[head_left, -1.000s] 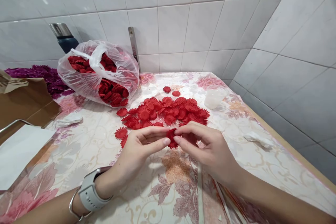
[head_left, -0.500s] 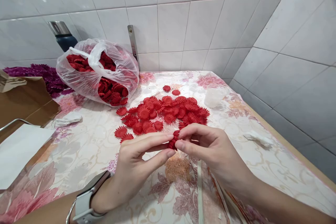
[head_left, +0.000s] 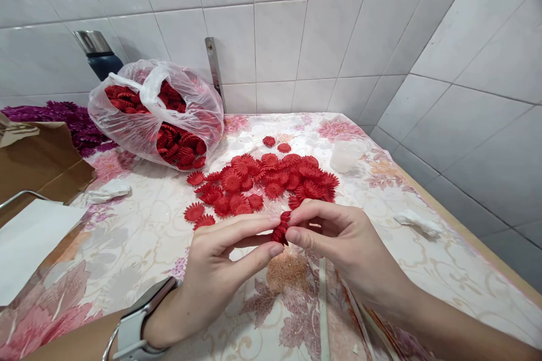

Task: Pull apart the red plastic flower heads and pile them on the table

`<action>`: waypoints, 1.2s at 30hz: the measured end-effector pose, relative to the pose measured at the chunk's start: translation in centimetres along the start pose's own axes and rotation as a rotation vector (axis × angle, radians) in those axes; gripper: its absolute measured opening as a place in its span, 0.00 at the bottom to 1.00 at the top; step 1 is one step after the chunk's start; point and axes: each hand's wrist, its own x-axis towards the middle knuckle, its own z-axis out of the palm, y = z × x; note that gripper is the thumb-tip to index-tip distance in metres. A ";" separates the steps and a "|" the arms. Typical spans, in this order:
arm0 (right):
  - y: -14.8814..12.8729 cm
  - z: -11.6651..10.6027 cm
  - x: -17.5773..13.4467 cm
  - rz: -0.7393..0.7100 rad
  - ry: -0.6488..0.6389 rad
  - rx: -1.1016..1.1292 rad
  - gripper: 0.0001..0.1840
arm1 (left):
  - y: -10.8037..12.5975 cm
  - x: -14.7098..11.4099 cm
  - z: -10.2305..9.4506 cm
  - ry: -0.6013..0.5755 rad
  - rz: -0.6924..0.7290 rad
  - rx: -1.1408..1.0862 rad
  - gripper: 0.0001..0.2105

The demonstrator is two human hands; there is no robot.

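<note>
Between my two hands is a small red petalled flower piece [head_left: 280, 229], held on edge above the table; its layers look stacked, though the fingers cover part of it. My left hand [head_left: 228, 259] grips its left side between thumb and fingers. From the right, my right hand [head_left: 342, 242] pinches it with thumb and forefinger. Just beyond the hands lies a loose pile of similar red flower pieces [head_left: 273, 177], flat, round and toothed at the edge. Several more lie apart from the pile.
A clear plastic bag [head_left: 203, 107] full of red pieces stands at the back left, before a dark blue bottle [head_left: 104, 65]. Purple flowers [head_left: 71, 124], brown cardboard [head_left: 46, 163] and white paper [head_left: 38, 248] are at left. A translucent white lump [head_left: 345, 156] and crumpled tissue [head_left: 418, 224] lie right.
The hands keep their hold on the red flower piece and have shifted only very slightly. The pile and the bag look unchanged.
</note>
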 end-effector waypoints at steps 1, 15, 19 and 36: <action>-0.1 0.0 0.0 0.001 0.003 -0.014 0.03 | 0.0 0.0 0.0 0.004 -0.019 -0.001 0.18; -0.2 0.1 -0.2 0.099 0.012 -0.114 0.02 | -0.7 -0.1 0.2 -0.002 -0.115 -0.110 0.13; 0.0 0.1 -0.2 0.102 0.000 -0.103 0.04 | -0.6 -0.1 0.2 -0.001 -0.109 -0.101 0.12; 0.1 0.1 -0.3 0.093 -0.027 -0.167 0.05 | -0.6 -0.1 0.5 -0.091 -0.290 -0.252 0.10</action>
